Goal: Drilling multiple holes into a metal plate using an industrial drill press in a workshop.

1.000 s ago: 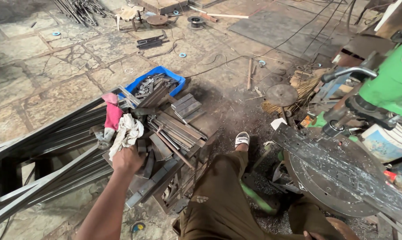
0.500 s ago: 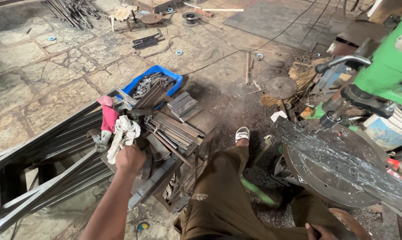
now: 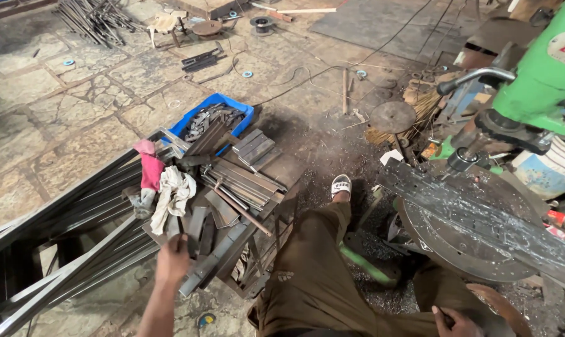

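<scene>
Now my left hand [image 3: 172, 259] sits lower than half a second ago: it has come off the white rag [image 3: 173, 195] and closed around a flat steel strip [image 3: 192, 232] just below that rag, on the counter [image 3: 276, 167] stacked with cut bars. Grip: fingers wrapped on the strip's near end. Judgement: a piece is being picked out of the pile. Blue crate [image 3: 242, 115] lies beyond the rag. My right hand [image 3: 460, 323] rests by my knee, well right of the rag; its grip I cannot tell.
</scene>
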